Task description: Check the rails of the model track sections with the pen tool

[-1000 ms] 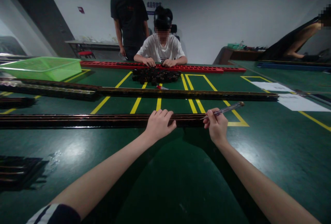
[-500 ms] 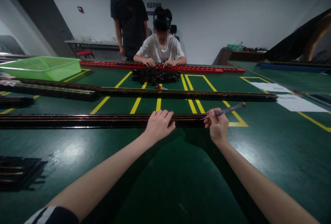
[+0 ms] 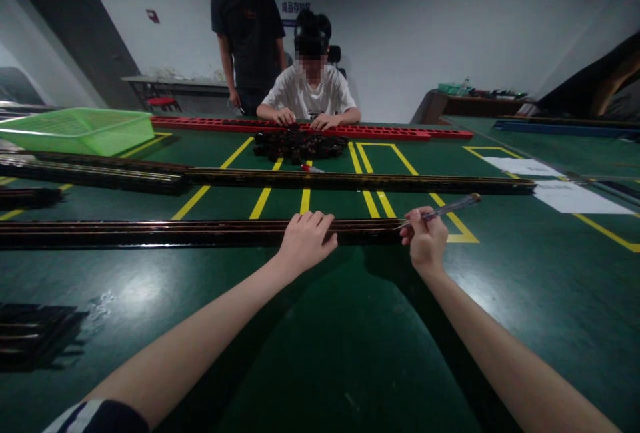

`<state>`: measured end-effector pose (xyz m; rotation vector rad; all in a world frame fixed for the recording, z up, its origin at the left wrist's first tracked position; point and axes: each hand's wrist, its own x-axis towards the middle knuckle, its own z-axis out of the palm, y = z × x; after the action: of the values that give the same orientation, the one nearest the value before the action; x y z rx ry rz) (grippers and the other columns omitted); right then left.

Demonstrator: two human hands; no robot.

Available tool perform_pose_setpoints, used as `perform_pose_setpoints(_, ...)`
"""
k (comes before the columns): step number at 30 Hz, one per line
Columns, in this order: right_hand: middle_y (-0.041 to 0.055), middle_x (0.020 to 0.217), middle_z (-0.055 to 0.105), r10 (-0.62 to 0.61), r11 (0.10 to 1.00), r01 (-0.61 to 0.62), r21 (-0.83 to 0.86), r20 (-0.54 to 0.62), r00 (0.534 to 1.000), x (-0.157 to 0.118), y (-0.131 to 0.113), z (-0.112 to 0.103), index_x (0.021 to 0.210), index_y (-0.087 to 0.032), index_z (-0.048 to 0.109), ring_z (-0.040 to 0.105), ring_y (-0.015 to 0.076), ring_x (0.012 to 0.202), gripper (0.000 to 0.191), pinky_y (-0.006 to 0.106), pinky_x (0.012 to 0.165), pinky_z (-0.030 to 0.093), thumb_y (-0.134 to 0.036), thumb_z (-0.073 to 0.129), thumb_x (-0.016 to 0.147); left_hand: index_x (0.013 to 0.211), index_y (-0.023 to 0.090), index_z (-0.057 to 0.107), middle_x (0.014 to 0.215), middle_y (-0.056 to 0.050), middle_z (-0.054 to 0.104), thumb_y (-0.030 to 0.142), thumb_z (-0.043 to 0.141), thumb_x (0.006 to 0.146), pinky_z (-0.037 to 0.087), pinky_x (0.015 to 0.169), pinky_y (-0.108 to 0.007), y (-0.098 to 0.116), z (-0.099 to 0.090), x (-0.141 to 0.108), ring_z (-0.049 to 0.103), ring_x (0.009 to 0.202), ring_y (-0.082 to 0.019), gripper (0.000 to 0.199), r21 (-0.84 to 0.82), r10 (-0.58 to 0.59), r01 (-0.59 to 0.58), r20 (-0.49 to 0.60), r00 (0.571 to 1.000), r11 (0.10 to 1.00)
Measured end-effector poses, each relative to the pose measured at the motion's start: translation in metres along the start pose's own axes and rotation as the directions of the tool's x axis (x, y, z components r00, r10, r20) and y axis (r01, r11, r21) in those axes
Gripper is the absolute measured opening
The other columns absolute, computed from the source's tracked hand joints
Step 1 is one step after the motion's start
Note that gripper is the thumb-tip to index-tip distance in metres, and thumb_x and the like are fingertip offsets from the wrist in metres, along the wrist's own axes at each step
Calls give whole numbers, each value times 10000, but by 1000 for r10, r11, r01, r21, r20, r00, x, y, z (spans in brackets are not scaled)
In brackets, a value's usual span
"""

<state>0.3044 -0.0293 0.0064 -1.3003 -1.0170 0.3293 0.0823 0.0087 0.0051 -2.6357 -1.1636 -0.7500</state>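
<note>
One left hand point(image 3: 306, 241) on a dark strip bundle point(image 3: 150, 234), one right hand point(image 3: 427, 240) around a clear-handled tool point(image 3: 453, 207)

Left hand: palm down across the strip bundle, close to its right end. Fingers lie nearly side by side over the far edge; thumb stands apart, toward the right. Hand only loosely curved. What lies directly under the palm is covered; pressure cannot be judged.

Right hand: closed in a pen-like pinch on the clear-handled tool, thumb uppermost. The tool slants, its brownish butt up and to the right, its thin point down and to the left at the right end of the strip bundle. Contact between point and strips cannot be made out; the fingers partly cover that end.

Strip bundle: flat on the green table point(image 3: 325, 353), running left to right on the near side of the yellow tape lines point(image 3: 190, 202). Left end cut off by the frame. Strip count not readable in the glare.

Farther off, a second bundle point(image 3: 360, 182) lies roughly parallel. A third bundle point(image 3: 35, 334), near left, is cut off and blurred.

Far side: a seated person point(image 3: 313, 93) has both hands at a red slotted rail point(image 3: 390, 130), behind a pile of black parts point(image 3: 300, 145) too dark to separate. Far right, a blurred arm point(image 3: 613, 83) is cut off by the frame.
</note>
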Motion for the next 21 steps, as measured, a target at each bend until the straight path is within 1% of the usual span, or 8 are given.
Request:
perform_pose_setpoints(6, -65, 419, 486, 13, 1000, -13, 5, -31, 999, 3, 3, -3, 677, -186, 502, 432, 72, 305, 265, 179, 284, 319, -420, 540, 796, 1121, 119, 578, 1019, -99, 649, 349, 420, 891, 470, 781, -350, -2, 1, 0, 591, 907, -199, 361, -11, 10, -10, -16, 1000, 1000)
perform_pose_setpoints(12, -70, 404, 470, 35, 999, -33, 34, -58, 998, 4, 3, -3, 673, -189, 498, 422, 73, 303, 268, 184, 281, 313, -427, 550, 785, 1117, 115, 578, 1023, -96, 648, 347, 418, 892, 471, 789, -349, -1, 0, 0, 590, 911, -194, 361, -22, 2, -2, -9, 1000, 1000)
perform_pose_setpoints(19, -66, 427, 481, 56, 998, -50, 44, -152, 987, 6, 3, -4, 670, -188, 513, 434, 77, 316, 250, 196, 290, 322, -409, 561, 776, 1118, 117, 579, 1023, -96, 650, 345, 419, 890, 473, 796, -353, -1, 1, 0, 594, 909, -196, 360, -23, -2, 2, -4, 1000, 1000)
perform_pose_setpoints(21, -67, 427, 477, 56, 998, -49, 48, -163, 985, 6, 3, -4, 668, -189, 511, 427, 77, 314, 253, 199, 292, 316, -412, 558, 777, 1121, 119, 578, 1028, -96, 649, 346, 417, 891, 474, 795, -353, -1, 1, 0, 593, 912, -196, 360, -26, 2, -3, -7, 1000, 1000)
